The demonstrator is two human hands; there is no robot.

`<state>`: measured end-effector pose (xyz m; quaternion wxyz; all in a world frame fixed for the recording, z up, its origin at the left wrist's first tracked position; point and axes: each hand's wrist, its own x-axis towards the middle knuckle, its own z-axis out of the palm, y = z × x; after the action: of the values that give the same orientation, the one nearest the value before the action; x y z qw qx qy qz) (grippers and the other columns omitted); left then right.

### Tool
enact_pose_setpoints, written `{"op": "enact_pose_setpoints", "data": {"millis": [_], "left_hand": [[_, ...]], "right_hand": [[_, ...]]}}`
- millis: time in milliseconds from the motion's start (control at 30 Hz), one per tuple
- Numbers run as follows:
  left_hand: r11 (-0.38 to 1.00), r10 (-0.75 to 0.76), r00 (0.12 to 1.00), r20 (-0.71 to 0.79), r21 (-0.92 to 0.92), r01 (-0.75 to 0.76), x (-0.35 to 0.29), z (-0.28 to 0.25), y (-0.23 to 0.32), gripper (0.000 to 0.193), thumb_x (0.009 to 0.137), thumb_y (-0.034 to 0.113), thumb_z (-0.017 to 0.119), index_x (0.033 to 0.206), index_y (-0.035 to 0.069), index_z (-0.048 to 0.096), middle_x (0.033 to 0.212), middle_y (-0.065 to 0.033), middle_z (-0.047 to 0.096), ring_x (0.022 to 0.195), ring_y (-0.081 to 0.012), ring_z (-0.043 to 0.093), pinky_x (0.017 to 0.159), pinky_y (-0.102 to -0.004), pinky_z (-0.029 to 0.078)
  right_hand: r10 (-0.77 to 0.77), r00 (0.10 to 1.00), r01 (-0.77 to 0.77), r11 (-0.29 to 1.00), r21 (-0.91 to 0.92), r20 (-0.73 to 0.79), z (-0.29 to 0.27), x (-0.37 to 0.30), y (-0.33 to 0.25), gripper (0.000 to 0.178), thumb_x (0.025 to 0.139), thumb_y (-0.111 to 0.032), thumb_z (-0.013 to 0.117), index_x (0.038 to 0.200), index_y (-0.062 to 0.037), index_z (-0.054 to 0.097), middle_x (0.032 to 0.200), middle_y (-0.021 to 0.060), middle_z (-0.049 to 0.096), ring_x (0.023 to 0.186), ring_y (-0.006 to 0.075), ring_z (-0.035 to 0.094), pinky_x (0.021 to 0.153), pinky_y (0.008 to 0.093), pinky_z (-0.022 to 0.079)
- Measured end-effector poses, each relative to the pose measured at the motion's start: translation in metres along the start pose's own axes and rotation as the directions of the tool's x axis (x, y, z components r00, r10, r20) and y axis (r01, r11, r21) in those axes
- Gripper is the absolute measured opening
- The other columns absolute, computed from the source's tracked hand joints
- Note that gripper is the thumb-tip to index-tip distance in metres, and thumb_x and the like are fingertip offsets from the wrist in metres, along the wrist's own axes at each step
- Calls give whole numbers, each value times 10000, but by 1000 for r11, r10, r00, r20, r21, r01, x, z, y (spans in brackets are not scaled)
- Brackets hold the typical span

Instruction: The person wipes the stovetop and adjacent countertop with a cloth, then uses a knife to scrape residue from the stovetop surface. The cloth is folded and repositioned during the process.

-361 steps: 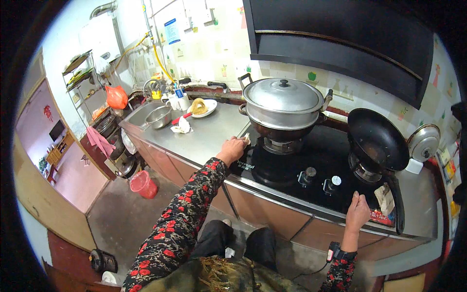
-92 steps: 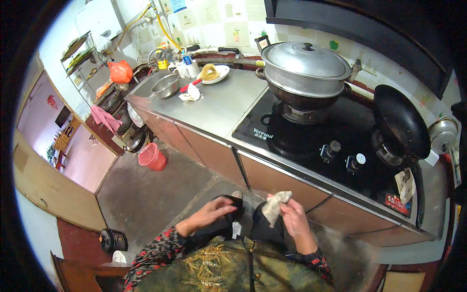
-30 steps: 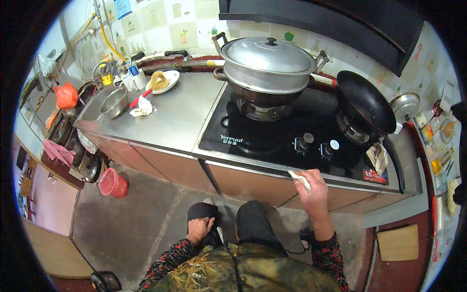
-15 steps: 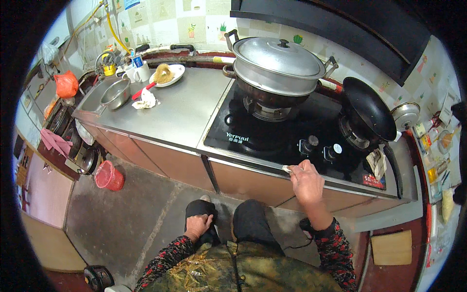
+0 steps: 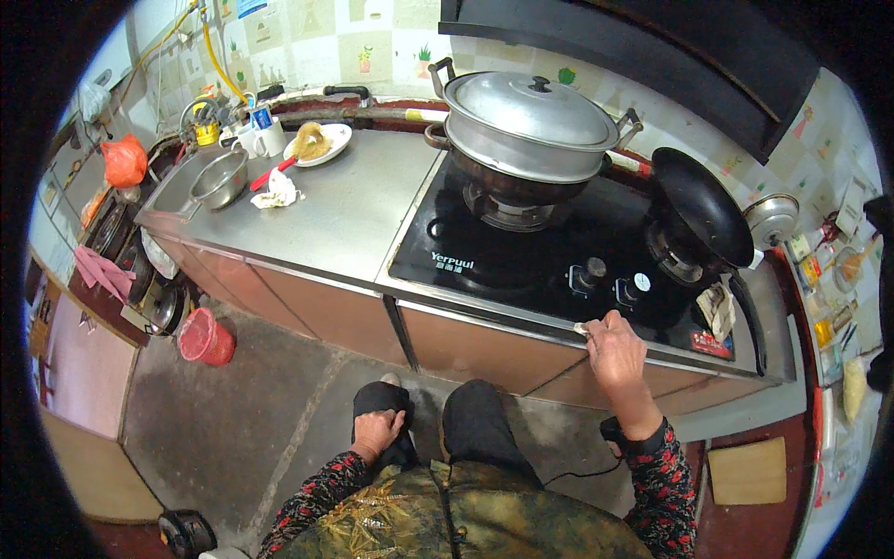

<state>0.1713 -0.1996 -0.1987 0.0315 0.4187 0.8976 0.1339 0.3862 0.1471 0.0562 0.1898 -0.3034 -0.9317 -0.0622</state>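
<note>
Clamping pale cloth in right hand at steel counter edge fronting gas cooktop.
Leaving a corner visible left of the grip; resting left hand, with closure unclear, farther from cooktop.

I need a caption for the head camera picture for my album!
Right hand holding a pale cloth at the counter edge before the stove, left hand resting on one knee.

White lettering stands on the black stove

Steel counter | 1 white plate | 1 crumpled white wad
</note>
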Motion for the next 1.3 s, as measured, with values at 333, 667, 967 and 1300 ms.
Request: {"op": "enact_pose_setpoints", "data": {"millis": [333, 667, 967, 1300], "left_hand": [[999, 17, 999, -51, -37, -18, -2, -1, 1, 449, 909, 417, 586, 597, 96, 601, 571, -155, 596, 542, -359, 601, 488, -462, 453], [999, 29, 998, -55, 20, -28, -4, 6, -1, 433, 901, 436, 569, 621, 111, 630, 590, -143, 625, 555, -339, 628, 518, -457, 489], [998, 54, 992, -116, -27, -57, -6, 5, -1, 438, 909, 417, 584, 607, 100, 606, 564, -154, 598, 544, -356, 605, 501, -464, 461], [1000, 8, 993, -118, -12, -9, -7, 6, -2, 447, 904, 433, 582, 613, 95, 603, 602, -169, 611, 568, -380, 609, 511, -485, 459]], "right_hand": [[26, 999, -23, 997, -78, 40, -7, -9, 21, 69, 750, -90, 664, 817, -88, 651, 851, 87, 553, 837, 274, 621, 634, 414, 530], [27, 1000, -28, 991, -128, -9, -10, -25, 55, 53, 773, -97, 633, 816, -111, 660, 830, 94, 549, 811, 274, 629, 612, 405, 530], [139, 990, -135, 943, -304, -8, -19, -52, 128, 65, 798, -98, 602, 804, -106, 666, 824, 125, 571, 748, 298, 660, 563, 396, 529], [515, 853, -503, 855, 125, -89, -31, -96, 217, 131, 835, -174, 639, 837, -51, 685, 777, 111, 638, 710, 240, 674, 611, 389, 541]]}}
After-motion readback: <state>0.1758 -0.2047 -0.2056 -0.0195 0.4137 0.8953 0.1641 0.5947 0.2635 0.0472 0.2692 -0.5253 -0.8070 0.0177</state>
